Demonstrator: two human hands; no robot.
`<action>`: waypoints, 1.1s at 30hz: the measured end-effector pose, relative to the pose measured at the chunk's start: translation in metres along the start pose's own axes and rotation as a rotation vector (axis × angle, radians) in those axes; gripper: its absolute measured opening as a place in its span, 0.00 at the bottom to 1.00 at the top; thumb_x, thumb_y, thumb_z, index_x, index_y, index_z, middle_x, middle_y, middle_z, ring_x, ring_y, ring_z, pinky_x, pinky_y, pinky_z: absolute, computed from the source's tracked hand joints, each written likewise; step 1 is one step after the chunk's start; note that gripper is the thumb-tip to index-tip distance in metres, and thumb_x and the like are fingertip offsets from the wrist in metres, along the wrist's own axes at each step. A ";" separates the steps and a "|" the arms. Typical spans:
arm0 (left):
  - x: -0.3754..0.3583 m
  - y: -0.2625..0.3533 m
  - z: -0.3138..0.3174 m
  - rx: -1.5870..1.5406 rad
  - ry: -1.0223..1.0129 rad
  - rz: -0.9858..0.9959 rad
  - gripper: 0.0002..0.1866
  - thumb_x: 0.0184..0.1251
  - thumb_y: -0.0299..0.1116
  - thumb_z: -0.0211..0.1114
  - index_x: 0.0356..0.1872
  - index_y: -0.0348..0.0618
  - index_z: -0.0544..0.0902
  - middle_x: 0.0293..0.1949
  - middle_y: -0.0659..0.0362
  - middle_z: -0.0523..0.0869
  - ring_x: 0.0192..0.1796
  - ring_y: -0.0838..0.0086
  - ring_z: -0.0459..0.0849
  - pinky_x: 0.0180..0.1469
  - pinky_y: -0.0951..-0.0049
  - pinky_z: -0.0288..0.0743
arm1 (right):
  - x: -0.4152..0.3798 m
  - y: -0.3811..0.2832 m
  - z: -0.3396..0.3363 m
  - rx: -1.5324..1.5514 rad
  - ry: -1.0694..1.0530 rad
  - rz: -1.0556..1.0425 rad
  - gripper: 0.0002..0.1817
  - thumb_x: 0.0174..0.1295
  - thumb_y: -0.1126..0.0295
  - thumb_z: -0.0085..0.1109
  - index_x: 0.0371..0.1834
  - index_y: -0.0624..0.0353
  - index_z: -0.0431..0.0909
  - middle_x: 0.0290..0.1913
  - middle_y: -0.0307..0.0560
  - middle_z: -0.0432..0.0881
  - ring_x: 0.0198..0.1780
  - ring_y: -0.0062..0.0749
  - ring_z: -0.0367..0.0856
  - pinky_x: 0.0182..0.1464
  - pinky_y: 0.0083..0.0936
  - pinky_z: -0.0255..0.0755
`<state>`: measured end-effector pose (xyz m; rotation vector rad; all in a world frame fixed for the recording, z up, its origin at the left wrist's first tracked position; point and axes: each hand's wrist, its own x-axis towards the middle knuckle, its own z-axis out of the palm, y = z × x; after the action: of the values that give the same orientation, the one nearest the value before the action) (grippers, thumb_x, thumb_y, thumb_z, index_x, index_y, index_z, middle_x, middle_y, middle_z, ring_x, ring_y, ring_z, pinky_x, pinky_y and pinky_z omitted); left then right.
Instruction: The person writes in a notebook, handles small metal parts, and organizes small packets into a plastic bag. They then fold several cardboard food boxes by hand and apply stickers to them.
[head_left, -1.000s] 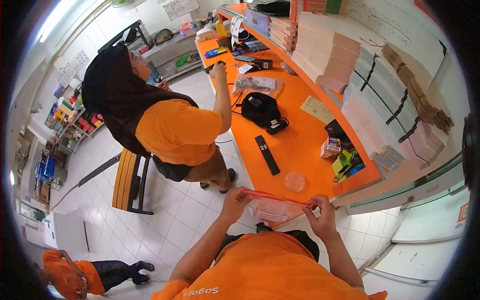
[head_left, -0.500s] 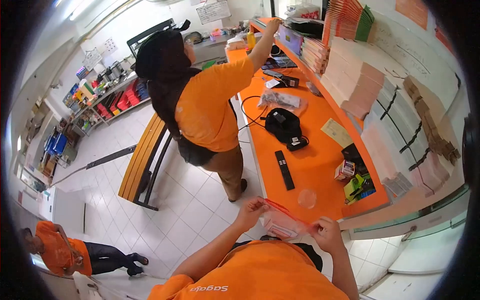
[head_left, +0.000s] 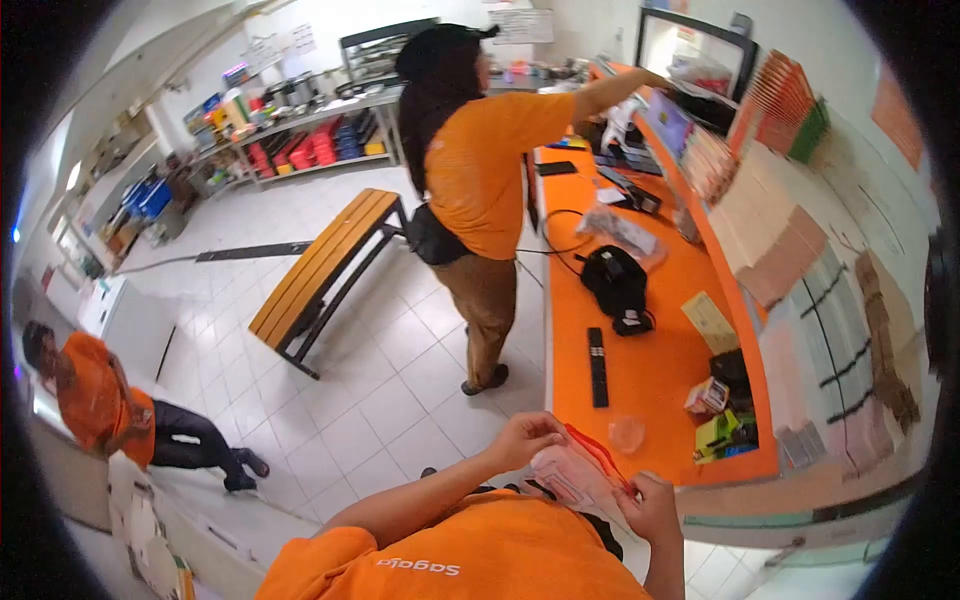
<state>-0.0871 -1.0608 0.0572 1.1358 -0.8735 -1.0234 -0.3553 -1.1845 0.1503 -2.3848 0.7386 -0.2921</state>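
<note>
Near the front edge of the orange counter (head_left: 640, 400), a clear plastic bag (head_left: 572, 470) with a red zip strip is stretched between my hands. My left hand (head_left: 528, 440) pinches the strip's upper left end. At its lower right end, my right hand (head_left: 650, 505) has its fingers closed on the bag. Beyond the bag, on the counter, lie a clear round disc (head_left: 626, 433) and a black remote-like object (head_left: 597, 367).
A person in orange (head_left: 490, 170) stands at the counter, one arm reaching right; another (head_left: 100, 395) is at the lower left. A wooden bench (head_left: 325, 270) stands on the tiles. A black cap (head_left: 615, 285) and stacked papers (head_left: 770, 240) are right.
The view has turned, shifting the room's contents mostly rightward and the bench left end slightly. Both my hands still hold the bag, now slightly lower in view.
</note>
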 end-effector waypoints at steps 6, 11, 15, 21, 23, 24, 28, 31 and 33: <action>0.000 0.008 0.003 0.314 0.038 0.175 0.06 0.69 0.28 0.72 0.37 0.35 0.86 0.38 0.57 0.90 0.42 0.74 0.87 0.48 0.71 0.81 | -0.006 0.042 0.011 -0.006 -0.153 -0.049 0.27 0.70 0.47 0.61 0.48 0.66 0.79 0.43 0.63 0.79 0.44 0.59 0.80 0.46 0.49 0.75; -0.004 0.009 0.012 0.057 -0.026 0.207 0.04 0.67 0.25 0.72 0.36 0.35 0.85 0.37 0.57 0.90 0.41 0.76 0.87 0.45 0.73 0.81 | -0.002 -0.016 -0.017 -0.120 -0.177 -0.139 0.21 0.71 0.55 0.63 0.41 0.68 0.79 0.37 0.64 0.80 0.38 0.57 0.80 0.40 0.46 0.74; -0.008 0.009 0.011 0.095 0.011 0.198 0.04 0.67 0.23 0.71 0.36 0.34 0.85 0.37 0.57 0.90 0.41 0.77 0.87 0.45 0.73 0.81 | 0.018 -0.003 0.001 -0.151 -0.315 -0.049 0.21 0.70 0.58 0.63 0.42 0.71 0.78 0.37 0.66 0.80 0.36 0.59 0.78 0.37 0.51 0.69; -0.014 0.006 0.014 -0.049 -0.005 0.153 0.02 0.68 0.20 0.69 0.38 0.35 0.84 0.36 0.58 0.88 0.41 0.76 0.87 0.47 0.74 0.82 | 0.014 -0.002 0.015 -0.120 -0.115 -0.295 0.19 0.72 0.59 0.60 0.40 0.70 0.78 0.34 0.66 0.79 0.34 0.64 0.77 0.35 0.51 0.69; -0.010 -0.004 0.015 -0.061 -0.015 0.186 0.02 0.68 0.19 0.69 0.39 0.35 0.84 0.37 0.59 0.88 0.41 0.76 0.87 0.48 0.74 0.83 | 0.013 -0.001 0.014 -0.112 -0.135 -0.270 0.19 0.72 0.59 0.60 0.40 0.70 0.78 0.34 0.65 0.79 0.34 0.64 0.77 0.36 0.51 0.69; -0.009 -0.007 0.016 -0.064 -0.031 0.217 0.03 0.68 0.18 0.68 0.39 0.35 0.84 0.37 0.59 0.88 0.42 0.76 0.87 0.48 0.74 0.83 | 0.012 0.000 0.014 -0.098 -0.145 -0.244 0.19 0.72 0.59 0.60 0.40 0.70 0.79 0.34 0.65 0.79 0.34 0.64 0.77 0.37 0.51 0.70; -0.013 -0.004 0.017 -0.091 -0.016 0.202 0.03 0.68 0.19 0.69 0.39 0.35 0.84 0.37 0.59 0.88 0.42 0.76 0.87 0.48 0.73 0.83 | 0.013 0.019 0.022 -0.071 -0.120 -0.260 0.17 0.72 0.60 0.62 0.40 0.68 0.80 0.36 0.65 0.79 0.36 0.63 0.79 0.39 0.49 0.72; -0.015 -0.003 0.018 -0.131 0.006 0.190 0.03 0.68 0.19 0.69 0.40 0.36 0.84 0.38 0.58 0.89 0.42 0.76 0.87 0.49 0.74 0.83 | 0.011 0.019 0.018 -0.153 -0.179 -0.114 0.18 0.72 0.58 0.63 0.44 0.66 0.82 0.37 0.63 0.81 0.38 0.59 0.82 0.40 0.47 0.74; -0.017 -0.003 0.019 -0.049 0.068 0.209 0.03 0.68 0.22 0.70 0.40 0.37 0.85 0.38 0.58 0.89 0.42 0.77 0.87 0.48 0.74 0.82 | 0.020 0.044 0.035 -0.016 -0.201 -0.071 0.20 0.72 0.55 0.63 0.48 0.64 0.83 0.38 0.60 0.83 0.37 0.52 0.83 0.39 0.46 0.74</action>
<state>-0.1106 -1.0509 0.0575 1.0095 -0.8879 -0.8256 -0.3454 -1.2079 0.0962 -2.4154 0.5661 -0.0742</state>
